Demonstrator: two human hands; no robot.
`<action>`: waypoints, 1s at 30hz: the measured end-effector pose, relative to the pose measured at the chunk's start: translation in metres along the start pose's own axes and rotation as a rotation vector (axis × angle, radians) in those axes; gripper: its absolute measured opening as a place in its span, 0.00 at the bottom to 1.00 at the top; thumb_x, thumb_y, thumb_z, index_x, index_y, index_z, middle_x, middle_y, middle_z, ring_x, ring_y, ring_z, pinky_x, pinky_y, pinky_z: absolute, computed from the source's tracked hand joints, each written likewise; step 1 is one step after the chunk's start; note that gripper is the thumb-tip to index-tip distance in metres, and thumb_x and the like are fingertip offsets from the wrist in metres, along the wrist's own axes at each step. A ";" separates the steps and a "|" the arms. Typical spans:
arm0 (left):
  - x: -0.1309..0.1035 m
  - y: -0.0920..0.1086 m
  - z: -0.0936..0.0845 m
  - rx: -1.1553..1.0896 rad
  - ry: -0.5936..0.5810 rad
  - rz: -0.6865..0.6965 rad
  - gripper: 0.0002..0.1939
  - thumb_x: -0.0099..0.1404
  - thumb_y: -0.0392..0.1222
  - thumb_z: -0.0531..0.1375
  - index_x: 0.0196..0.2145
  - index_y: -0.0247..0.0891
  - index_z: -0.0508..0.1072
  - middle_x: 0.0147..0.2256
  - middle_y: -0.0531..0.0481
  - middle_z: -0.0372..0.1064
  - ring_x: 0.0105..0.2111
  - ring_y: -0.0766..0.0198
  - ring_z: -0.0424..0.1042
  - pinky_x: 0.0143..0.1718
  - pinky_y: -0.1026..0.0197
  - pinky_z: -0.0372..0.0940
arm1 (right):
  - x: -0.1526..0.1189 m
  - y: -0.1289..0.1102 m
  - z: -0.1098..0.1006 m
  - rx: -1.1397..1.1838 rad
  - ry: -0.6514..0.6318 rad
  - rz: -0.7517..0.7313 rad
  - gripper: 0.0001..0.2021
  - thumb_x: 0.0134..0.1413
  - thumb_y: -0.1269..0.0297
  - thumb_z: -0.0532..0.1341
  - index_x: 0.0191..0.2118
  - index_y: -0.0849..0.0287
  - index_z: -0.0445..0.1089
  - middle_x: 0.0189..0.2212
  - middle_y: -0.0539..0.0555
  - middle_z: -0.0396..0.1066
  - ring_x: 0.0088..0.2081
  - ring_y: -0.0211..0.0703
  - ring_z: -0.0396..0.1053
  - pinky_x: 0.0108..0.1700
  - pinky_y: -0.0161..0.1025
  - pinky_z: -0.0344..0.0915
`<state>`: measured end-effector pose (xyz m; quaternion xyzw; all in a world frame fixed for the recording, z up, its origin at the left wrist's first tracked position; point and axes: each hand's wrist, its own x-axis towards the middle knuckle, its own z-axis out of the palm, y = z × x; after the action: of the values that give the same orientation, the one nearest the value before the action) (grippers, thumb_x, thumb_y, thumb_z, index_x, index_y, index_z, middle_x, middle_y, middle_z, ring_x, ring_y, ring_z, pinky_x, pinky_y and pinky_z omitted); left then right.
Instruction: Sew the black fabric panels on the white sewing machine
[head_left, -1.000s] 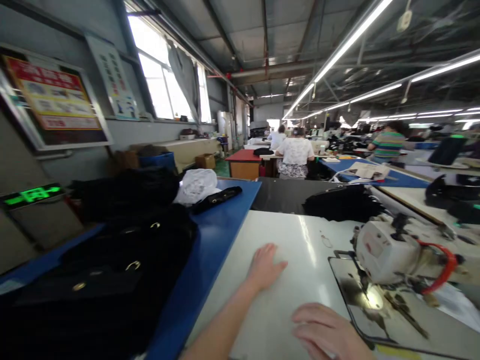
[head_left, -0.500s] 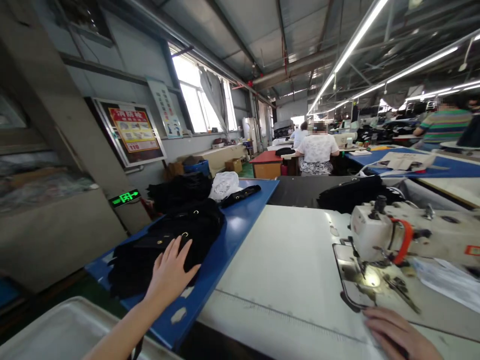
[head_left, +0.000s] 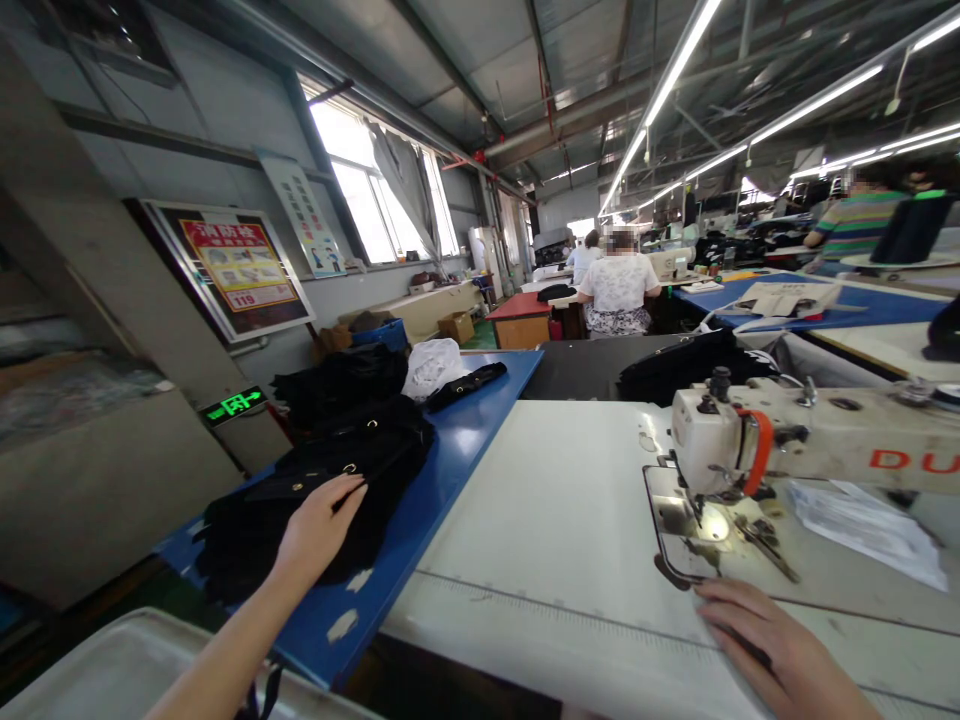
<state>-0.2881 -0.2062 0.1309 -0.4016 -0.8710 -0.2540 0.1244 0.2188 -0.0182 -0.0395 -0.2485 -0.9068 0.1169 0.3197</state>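
My left hand (head_left: 322, 525) is over a pile of black fabric pieces (head_left: 375, 470) on the blue table. Its fingers are drawn together on the edge of the top black piece, beside a small gold-coloured ring (head_left: 349, 468); the fingertips are partly hidden. My right hand (head_left: 765, 635) lies on the white sewing table (head_left: 517, 520), fingers stretched out, just in front of the needle plate. A dark patch shows under its fingers, and I cannot make out what it is. The sewing machine (head_left: 780, 430) stands beyond that hand, its lamp lit.
The blue table (head_left: 469, 440) adjoins the sewing table on the left. On it lie a white plastic bag (head_left: 433, 368) and a narrow black strap piece (head_left: 469, 385). A clear plastic packet (head_left: 862, 525) lies beside the machine. Ahead, a co-worker (head_left: 619, 285) sits facing away.
My left hand's spread fingers have come together on the black piece. My right hand stays by the machine. The view has turned slightly to the right.
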 end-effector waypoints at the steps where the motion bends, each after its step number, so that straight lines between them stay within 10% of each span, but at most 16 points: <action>1: 0.003 0.001 -0.003 -0.027 0.006 -0.077 0.21 0.54 0.55 0.53 0.34 0.38 0.78 0.45 0.40 0.76 0.51 0.44 0.71 0.56 0.45 0.62 | 0.000 0.000 0.000 0.009 0.001 0.002 0.11 0.60 0.58 0.58 0.41 0.50 0.78 0.46 0.55 0.76 0.47 0.49 0.74 0.50 0.40 0.73; 14: 0.015 0.002 -0.039 -0.109 -0.174 -0.163 0.20 0.50 0.58 0.58 0.28 0.39 0.77 0.29 0.50 0.78 0.32 0.54 0.76 0.36 0.58 0.70 | -0.003 0.002 0.001 -0.001 -0.027 0.004 0.12 0.61 0.58 0.57 0.43 0.49 0.77 0.48 0.54 0.75 0.49 0.49 0.73 0.50 0.42 0.73; 21: 0.017 0.046 -0.054 0.183 0.353 -0.011 0.23 0.67 0.53 0.46 0.43 0.34 0.71 0.40 0.48 0.73 0.45 0.51 0.71 0.48 0.49 0.65 | 0.001 -0.002 -0.002 0.049 -0.029 0.032 0.11 0.61 0.59 0.57 0.42 0.51 0.77 0.47 0.56 0.75 0.49 0.49 0.73 0.51 0.42 0.72; 25: 0.022 0.088 -0.024 0.279 0.361 0.385 0.22 0.71 0.49 0.44 0.45 0.33 0.70 0.40 0.44 0.70 0.46 0.54 0.69 0.52 0.53 0.62 | 0.008 -0.013 -0.011 0.085 -0.068 0.087 0.11 0.62 0.63 0.56 0.42 0.53 0.76 0.46 0.56 0.74 0.49 0.47 0.72 0.52 0.41 0.70; 30: 0.020 0.108 0.066 0.254 0.294 0.669 0.21 0.72 0.43 0.41 0.38 0.36 0.72 0.30 0.43 0.69 0.33 0.55 0.71 0.39 0.55 0.66 | 0.010 -0.016 -0.014 0.124 -0.061 0.109 0.11 0.63 0.65 0.55 0.42 0.55 0.75 0.47 0.57 0.73 0.50 0.47 0.70 0.53 0.42 0.69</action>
<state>-0.2198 -0.0986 0.1210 -0.6041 -0.6893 -0.1444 0.3729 0.2146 -0.0260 -0.0176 -0.2733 -0.8924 0.1978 0.2997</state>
